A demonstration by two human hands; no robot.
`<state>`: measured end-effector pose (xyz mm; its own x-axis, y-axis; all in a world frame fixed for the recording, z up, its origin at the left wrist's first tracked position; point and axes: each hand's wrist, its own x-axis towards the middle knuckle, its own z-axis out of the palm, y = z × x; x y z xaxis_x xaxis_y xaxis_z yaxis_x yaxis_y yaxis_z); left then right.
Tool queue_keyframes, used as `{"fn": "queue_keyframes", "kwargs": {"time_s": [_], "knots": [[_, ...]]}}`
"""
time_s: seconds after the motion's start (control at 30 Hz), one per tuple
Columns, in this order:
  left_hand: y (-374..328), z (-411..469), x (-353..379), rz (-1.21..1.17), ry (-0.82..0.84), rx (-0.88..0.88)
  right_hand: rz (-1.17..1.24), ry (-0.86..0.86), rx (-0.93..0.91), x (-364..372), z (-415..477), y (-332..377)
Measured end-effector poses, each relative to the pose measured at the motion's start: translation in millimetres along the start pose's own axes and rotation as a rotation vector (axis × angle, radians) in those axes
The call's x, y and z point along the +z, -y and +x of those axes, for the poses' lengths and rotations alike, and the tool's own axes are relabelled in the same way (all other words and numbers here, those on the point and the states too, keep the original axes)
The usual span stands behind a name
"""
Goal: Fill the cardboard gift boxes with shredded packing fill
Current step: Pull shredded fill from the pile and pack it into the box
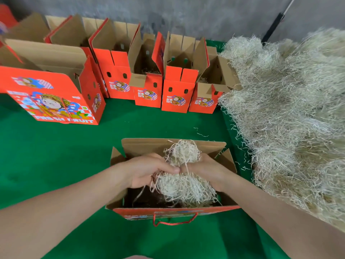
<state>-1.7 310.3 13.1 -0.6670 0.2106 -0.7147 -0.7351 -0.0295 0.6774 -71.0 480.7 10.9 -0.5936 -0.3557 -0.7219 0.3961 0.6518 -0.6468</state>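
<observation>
The box (168,212) at lower centre looks barely started: its bottom shows dark on the left, and a single clump (183,186) reaches in on the right. The row of boxes (175,90) across the top shows a few strands at most. The left hand (147,172) and right hand (205,171) both grasp the clump at its waist, fingers (170,169) curled round it. The pile (289,109) fills the right.
</observation>
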Motion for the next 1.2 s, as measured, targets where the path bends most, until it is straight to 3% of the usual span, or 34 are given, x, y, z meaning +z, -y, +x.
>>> {"fn": "queue_keyframes", "kwargs": {"time_s": [0.1, 0.33, 0.43, 0.53, 0.63, 0.77, 0.9, 0.97, 1.2], "knots": [[1.8, 3.2, 4.3, 0.119, -0.089, -0.019, -0.117, -0.036, -0.019, 1.1, 1.0, 2.0], [6.9, -21.5, -29.4, 0.029, -0.024, -0.018, -0.238, -0.122, -0.021, -23.1, 0.2, -16.8], [6.9, -15.2, -32.5, -0.149, -0.029, 0.036, -0.140, -0.083, -0.006, -22.7, 0.7, -14.1], [5.3, -7.5, -18.2, -0.103, -0.024, 0.063, 0.008, 0.038, 0.015, -11.7, 0.1, -5.3], [4.0, -0.5, -0.7, -0.028, -0.105, 0.028, -0.131, 0.045, 0.048, 2.2, 2.8, -2.4], [1.8, -7.4, -15.6, -0.127, -0.216, 0.070, -0.205, -0.052, 0.009, -17.1, 3.5, -8.1], [2.2, -10.9, -23.5, 0.173, -0.324, 0.063, -0.162, -0.026, -0.010, -21.7, 2.9, -9.6], [-0.5, -15.1, -24.2, 0.237, -0.293, 0.061, -0.167, -0.007, 0.008, -23.9, 3.9, -11.7], [0.4, -18.0, -27.2, -0.159, -0.216, 0.005, 0.018, -0.025, -0.022, -30.1, -1.1, -8.9]]}}
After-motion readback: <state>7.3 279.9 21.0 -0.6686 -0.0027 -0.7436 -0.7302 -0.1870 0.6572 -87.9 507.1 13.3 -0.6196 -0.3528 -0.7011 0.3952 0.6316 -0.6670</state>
